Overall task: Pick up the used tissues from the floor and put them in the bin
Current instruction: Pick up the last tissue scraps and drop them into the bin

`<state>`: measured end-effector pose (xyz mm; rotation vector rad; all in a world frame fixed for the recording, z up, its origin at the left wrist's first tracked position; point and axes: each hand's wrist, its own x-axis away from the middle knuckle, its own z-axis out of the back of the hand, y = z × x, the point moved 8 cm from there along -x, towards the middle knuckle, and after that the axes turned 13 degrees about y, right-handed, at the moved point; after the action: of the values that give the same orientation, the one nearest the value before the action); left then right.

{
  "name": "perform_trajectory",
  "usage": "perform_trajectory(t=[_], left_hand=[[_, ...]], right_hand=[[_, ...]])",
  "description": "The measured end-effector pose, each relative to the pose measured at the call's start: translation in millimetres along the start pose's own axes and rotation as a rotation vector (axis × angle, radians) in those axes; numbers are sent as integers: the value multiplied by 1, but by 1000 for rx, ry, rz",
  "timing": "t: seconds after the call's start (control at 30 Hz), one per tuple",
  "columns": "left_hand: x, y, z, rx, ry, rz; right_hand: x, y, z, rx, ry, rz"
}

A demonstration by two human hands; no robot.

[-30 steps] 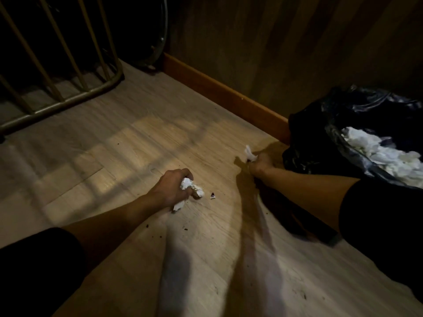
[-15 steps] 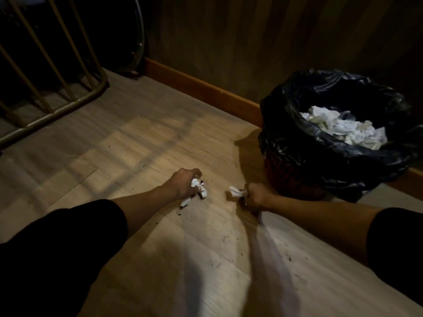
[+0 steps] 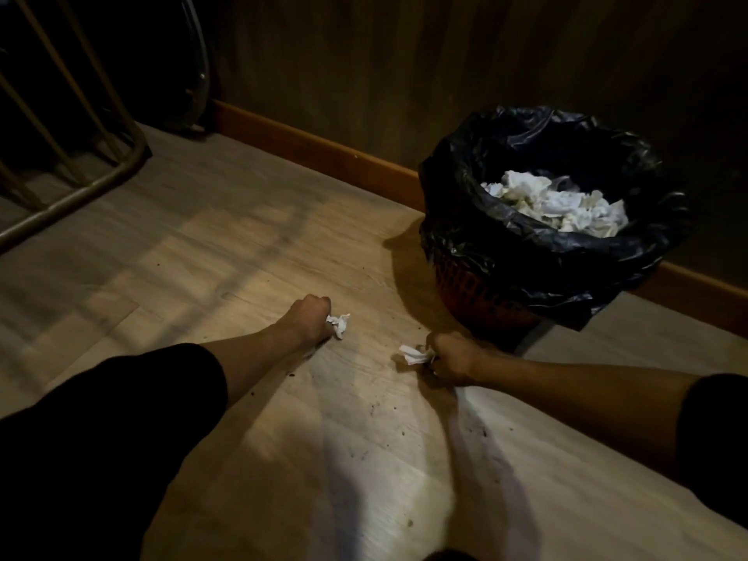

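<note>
Tissues (image 3: 413, 355) clenched inside curled fingers (image 3: 434, 350)

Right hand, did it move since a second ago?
Yes. The right hand, shut on a tissue, has pulled back from the baseboard toward the person, and is now in front of the bin.

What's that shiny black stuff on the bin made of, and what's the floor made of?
The bin liner looks like thin black plastic: it is glossy, crinkled and folds over the rim. Under it the bin shows a reddish slotted wall, probably plastic, though it is too dark to be sure. The floor looks like pale wood planks or wood-look laminate, with a matt finish, visible grain and seams.
</note>
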<state>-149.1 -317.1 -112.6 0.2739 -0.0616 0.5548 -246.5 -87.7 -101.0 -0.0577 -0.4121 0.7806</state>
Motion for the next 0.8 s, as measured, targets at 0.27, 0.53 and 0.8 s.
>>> perform_trajectory(t=[0.27,0.53,0.8], left_hand=[[16,-4,30,8,7,54],[22,17,121,248,247,135],[12,70,229,201,451,54]], right_hand=[[17,-61,78,-32,146,201],[46,-119,219,51,284,431],[23,-54,304,-319,485,203]])
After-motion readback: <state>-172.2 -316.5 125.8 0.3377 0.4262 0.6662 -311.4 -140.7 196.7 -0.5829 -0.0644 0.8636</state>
